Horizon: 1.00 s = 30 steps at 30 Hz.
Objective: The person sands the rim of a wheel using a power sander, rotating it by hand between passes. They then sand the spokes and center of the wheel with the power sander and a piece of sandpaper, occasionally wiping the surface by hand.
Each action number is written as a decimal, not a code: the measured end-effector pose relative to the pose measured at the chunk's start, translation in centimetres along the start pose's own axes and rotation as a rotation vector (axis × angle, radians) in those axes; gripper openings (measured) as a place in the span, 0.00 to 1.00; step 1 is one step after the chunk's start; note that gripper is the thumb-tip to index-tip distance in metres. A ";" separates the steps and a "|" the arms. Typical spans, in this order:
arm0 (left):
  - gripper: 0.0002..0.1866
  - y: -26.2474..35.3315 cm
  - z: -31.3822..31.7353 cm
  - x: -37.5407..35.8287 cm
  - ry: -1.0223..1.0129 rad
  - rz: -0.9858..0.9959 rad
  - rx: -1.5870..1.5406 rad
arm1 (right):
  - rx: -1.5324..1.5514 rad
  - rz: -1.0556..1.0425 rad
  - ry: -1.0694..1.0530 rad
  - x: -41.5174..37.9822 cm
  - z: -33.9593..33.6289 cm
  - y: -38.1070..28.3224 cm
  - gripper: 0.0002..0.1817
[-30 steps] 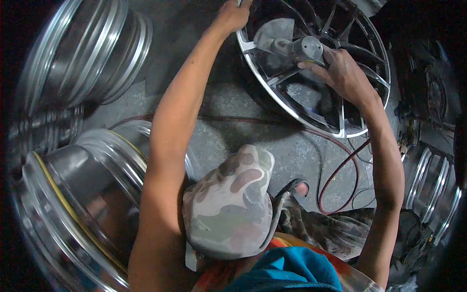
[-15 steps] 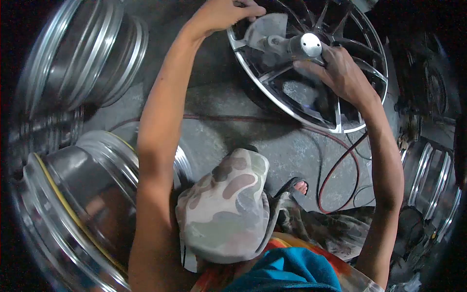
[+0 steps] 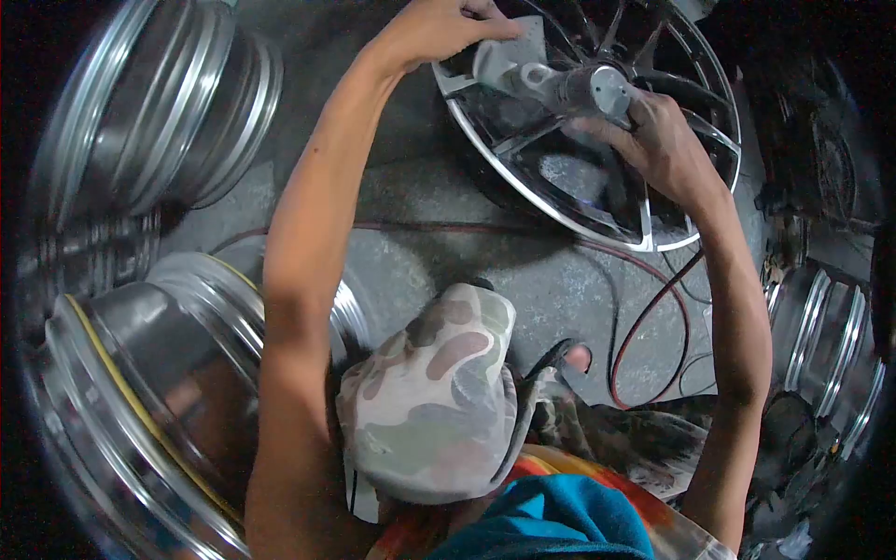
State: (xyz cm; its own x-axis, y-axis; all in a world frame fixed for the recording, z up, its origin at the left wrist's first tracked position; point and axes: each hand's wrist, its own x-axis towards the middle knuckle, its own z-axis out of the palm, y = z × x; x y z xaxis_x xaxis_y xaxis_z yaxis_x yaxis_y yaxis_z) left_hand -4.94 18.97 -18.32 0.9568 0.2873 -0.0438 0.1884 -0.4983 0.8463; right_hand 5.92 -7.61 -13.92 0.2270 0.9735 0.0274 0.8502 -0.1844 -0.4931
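Observation:
A shiny alloy wheel rim (image 3: 644, 238) stands tilted on the concrete floor at the top right. My right hand (image 3: 665, 145) grips the body of a grey air-powered sander (image 3: 571, 86) held against the rim's spokes. My left hand (image 3: 439, 30) rests on the rim's upper left edge, with its fingers over the sander's pad end (image 3: 509, 56). The camera looks down over my camouflage cap (image 3: 434, 397) and both bare arms.
Several bare metal rims lie around: one at top left (image 3: 168, 103), a large one with a yellow band at lower left (image 3: 140, 392), another at the right edge (image 3: 831, 345). A red hose (image 3: 653, 322) and dark cables loop over the floor. A sandalled foot (image 3: 574, 357) shows beside the cap.
My left hand slid from the rim's top edge down and right onto the sander's pad end. The sander and right hand shifted slightly up and right; the rim tilted a little.

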 end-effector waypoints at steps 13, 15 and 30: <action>0.13 -6.0 -0.1 -1.1 0.556 0.043 -0.253 | -0.040 -0.040 0.099 -1.6 -0.3 -0.5 0.23; 0.13 -3.7 0.0 -2.3 0.422 0.098 -0.049 | -0.037 -0.002 0.082 -1.4 -0.1 -0.7 0.23; 0.13 -1.6 1.3 -1.8 0.150 -0.015 -0.357 | -0.188 0.014 0.075 0.4 0.7 0.1 0.23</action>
State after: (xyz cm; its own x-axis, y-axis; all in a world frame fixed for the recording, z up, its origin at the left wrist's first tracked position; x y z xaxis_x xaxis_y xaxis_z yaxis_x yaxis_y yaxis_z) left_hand -6.66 18.20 -20.22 0.9065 0.4223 -0.0019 0.0881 -0.1847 0.9788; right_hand 5.74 -7.14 -14.61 0.2680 0.9592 0.0898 0.9189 -0.2265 -0.3230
